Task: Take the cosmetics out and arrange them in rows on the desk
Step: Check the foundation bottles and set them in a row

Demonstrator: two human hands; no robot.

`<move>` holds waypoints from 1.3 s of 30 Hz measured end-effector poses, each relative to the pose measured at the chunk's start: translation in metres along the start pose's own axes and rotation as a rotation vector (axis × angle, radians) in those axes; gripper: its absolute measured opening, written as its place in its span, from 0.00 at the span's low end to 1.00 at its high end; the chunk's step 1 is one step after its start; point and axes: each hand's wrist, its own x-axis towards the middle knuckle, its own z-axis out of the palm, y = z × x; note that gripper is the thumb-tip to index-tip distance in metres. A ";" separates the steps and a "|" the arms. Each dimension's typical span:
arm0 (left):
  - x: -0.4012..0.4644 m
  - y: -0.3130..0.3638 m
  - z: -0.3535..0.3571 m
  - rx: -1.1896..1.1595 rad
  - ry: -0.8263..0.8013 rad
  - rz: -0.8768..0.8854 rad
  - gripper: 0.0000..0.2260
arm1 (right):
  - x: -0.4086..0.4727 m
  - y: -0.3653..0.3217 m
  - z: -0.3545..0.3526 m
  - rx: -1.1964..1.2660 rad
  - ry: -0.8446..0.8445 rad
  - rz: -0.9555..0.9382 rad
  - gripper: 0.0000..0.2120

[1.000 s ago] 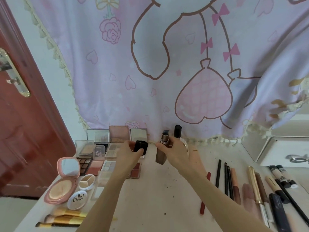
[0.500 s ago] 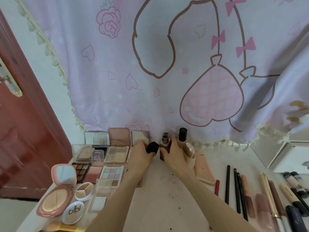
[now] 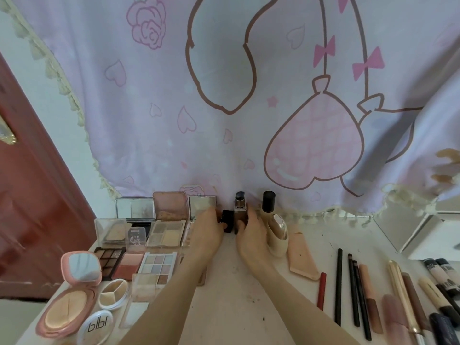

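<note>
My left hand (image 3: 207, 231) grips a small black cap-like item (image 3: 227, 220) at the back of the white desk (image 3: 239, 295). Right beside it, my right hand (image 3: 250, 235) holds a brown foundation bottle (image 3: 240, 214) that stands upright with its pump bare. A black-capped bottle (image 3: 268, 204) stands just right of it, against the curtain. A cream oval bottle (image 3: 278, 235) lies against my right wrist, and a peach tube (image 3: 301, 255) lies to its right.
Open palettes (image 3: 165, 234) and compacts (image 3: 72, 292) fill the left of the desk. Pencils (image 3: 338, 285), brushes and tubes (image 3: 403, 295) lie in a row on the right. A pink curtain (image 3: 249, 95) hangs behind, a red door (image 3: 29, 195) stands left, a white box (image 3: 433, 240) right.
Both hands moved back toward the curtain. The brown bottle went from tilted in my right hand to upright on the desk, with the black cap brought next to it.
</note>
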 end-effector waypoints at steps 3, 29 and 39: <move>0.002 0.002 0.004 -0.043 -0.001 -0.006 0.11 | 0.003 -0.002 0.004 0.014 0.063 0.054 0.13; -0.048 0.007 -0.012 -0.020 0.034 0.156 0.15 | -0.044 0.005 -0.038 0.116 -0.044 -0.067 0.10; -0.108 0.003 0.042 0.289 -0.148 0.288 0.21 | -0.060 0.031 -0.094 -0.085 0.157 0.008 0.14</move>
